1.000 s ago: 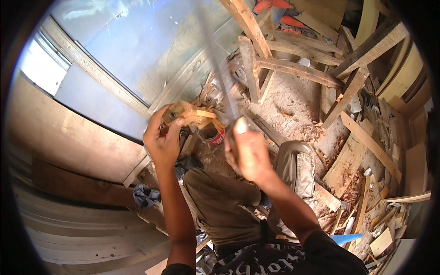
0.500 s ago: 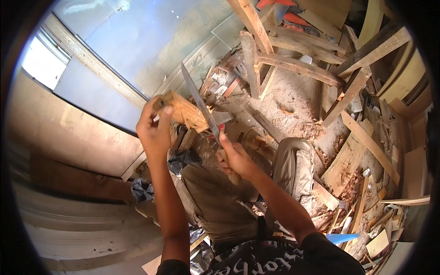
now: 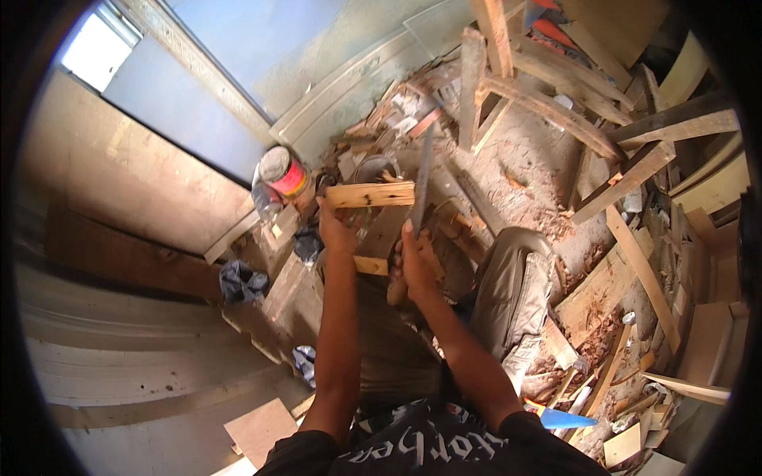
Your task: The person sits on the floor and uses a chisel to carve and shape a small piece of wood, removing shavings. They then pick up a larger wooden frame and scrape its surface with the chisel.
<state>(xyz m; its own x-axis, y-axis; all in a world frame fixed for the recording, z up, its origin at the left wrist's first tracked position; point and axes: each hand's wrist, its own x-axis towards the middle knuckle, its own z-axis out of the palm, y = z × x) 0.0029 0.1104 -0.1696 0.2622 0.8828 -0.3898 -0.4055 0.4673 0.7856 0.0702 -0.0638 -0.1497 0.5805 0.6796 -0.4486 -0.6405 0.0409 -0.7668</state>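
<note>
Raised in front of my lap, a short split piece of wood (image 3: 371,195) is gripped at its left end by my left hand (image 3: 338,228). My right hand (image 3: 416,266) is wrapped round the wooden handle of a long knife (image 3: 421,178). Its narrow grey blade points away from me and stands against or just beside the wood's right end; I cannot tell if they touch. Below, between my hands, lies another pale wood block (image 3: 371,265). The fingertips of my left hand are partly hidden.
A can with a red and yellow label (image 3: 287,176) stands by the wall at left. A wooden trestle-like frame (image 3: 548,115) fills the far right. Scraps, boards and shavings cover the ground, with a blue piece (image 3: 568,419) at lower right and dark plastic (image 3: 242,282) at left.
The wood has come down and right and now lies level instead of tilted. The knife has turned more upright, its tip swinging right. The can at left has come into sight.
</note>
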